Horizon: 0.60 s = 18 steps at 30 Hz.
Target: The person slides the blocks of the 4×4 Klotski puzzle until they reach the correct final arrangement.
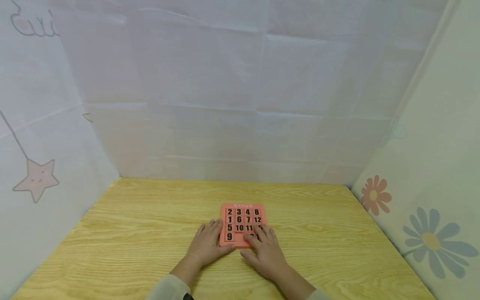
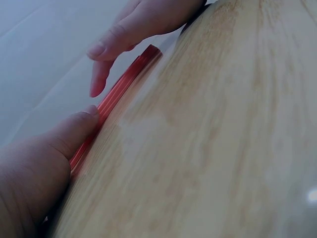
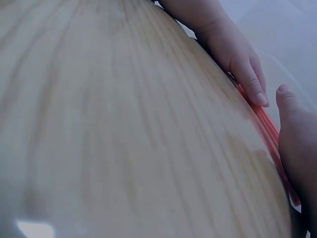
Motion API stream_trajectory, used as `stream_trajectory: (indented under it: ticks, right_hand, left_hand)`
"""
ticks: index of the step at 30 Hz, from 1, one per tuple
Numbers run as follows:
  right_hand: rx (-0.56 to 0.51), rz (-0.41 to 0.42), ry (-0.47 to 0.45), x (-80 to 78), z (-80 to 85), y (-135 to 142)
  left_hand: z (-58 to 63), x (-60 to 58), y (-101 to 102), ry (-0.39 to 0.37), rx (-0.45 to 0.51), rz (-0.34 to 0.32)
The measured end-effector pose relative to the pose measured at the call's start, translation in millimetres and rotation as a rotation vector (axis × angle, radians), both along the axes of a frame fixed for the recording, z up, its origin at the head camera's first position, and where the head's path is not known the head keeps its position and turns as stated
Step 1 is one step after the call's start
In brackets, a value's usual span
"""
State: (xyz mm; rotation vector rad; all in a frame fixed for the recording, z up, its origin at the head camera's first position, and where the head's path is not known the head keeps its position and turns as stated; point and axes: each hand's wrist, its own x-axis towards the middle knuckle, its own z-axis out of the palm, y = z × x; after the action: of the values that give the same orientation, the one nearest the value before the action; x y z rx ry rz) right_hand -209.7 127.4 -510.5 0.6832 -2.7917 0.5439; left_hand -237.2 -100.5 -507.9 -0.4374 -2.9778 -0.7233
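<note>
A pink sliding number puzzle (image 1: 243, 206) lies flat on the table, its black-numbered tiles facing up. The front row shows a 9 tile (image 1: 229, 236) at the left with a bare slot beside it. My left hand (image 1: 206, 246) holds the board's near left corner, fingers along the left side and thumb against the front edge. Over the lower right tiles lies my right hand (image 1: 268, 254), fingertips on them and partly hiding their numbers. In the left wrist view the left thumb (image 2: 74, 131) meets the board's red edge (image 2: 126, 77). The right wrist view shows the right thumb (image 3: 287, 101) raised.
The wood-grain table (image 1: 150, 208) extends around the board. Pale cloth walls (image 1: 240, 104) stand at the back and both sides, with a printed star (image 1: 36, 179) on the left and flowers (image 1: 431, 241) on the right.
</note>
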Motion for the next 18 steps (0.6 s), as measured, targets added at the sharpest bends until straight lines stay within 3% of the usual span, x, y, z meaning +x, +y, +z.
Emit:
stream_trajectory:
  ticks: [18]
  right_hand:
    - [-0.016,-0.053,-0.012,1.8,-1.7,15.7]
  left_hand:
    - [-2.4,-1.9,-0.8,0.006,0.0,-0.008]
